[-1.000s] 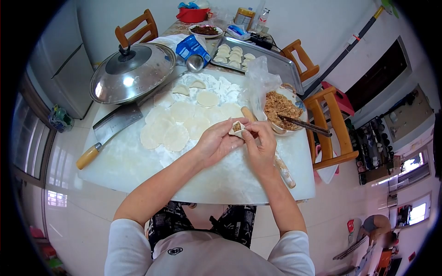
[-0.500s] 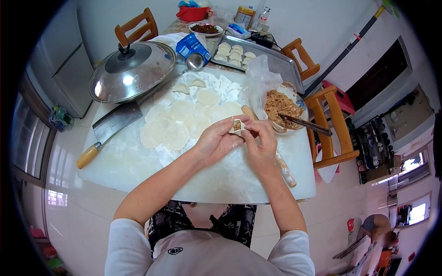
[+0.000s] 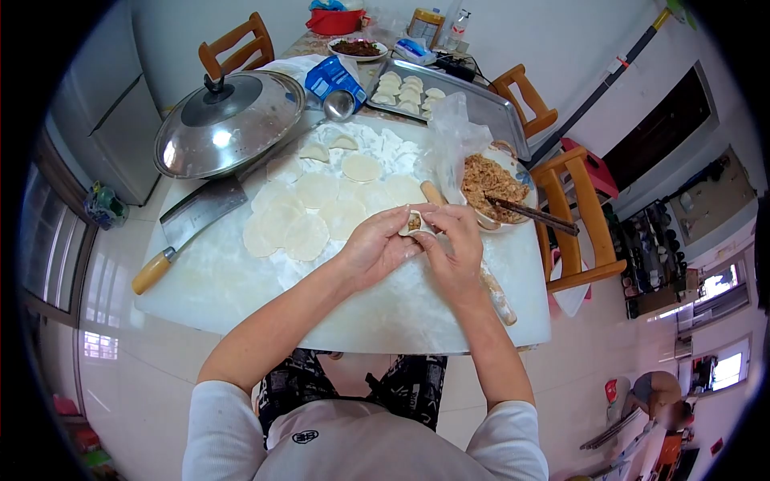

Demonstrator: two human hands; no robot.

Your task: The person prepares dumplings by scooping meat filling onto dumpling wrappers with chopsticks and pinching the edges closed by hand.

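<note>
A half-folded dumpling (image 3: 415, 224) with brown filling showing in its opening is held between both hands above the board. My left hand (image 3: 377, 252) cradles it from the left, fingers curled round the wrapper. From the right, my right hand (image 3: 454, 244) pinches its edge with thumb and fingers. Left of the hands, several round dough wrappers (image 3: 277, 216) overlap on the floured board (image 3: 216, 297). Just right of the hands, a bowl of minced filling (image 3: 491, 186) has chopsticks (image 3: 533, 215) resting in it. A rolling pin (image 3: 499, 298) lies partly hidden beneath my right hand.
A cleaver (image 3: 204, 210) lies on the left beside a large pan lid (image 3: 233, 120) and a ladle (image 3: 338, 106). Behind stands a metal tray (image 3: 473, 100) bearing several finished dumplings. Two folded dumplings (image 3: 314, 151) sit on the flour. A person (image 3: 659, 394) is far right.
My right fingers have shifted slightly on the wrapper's edge, and the dumpling's opening looks a little narrower. Other things on the board stay put.
</note>
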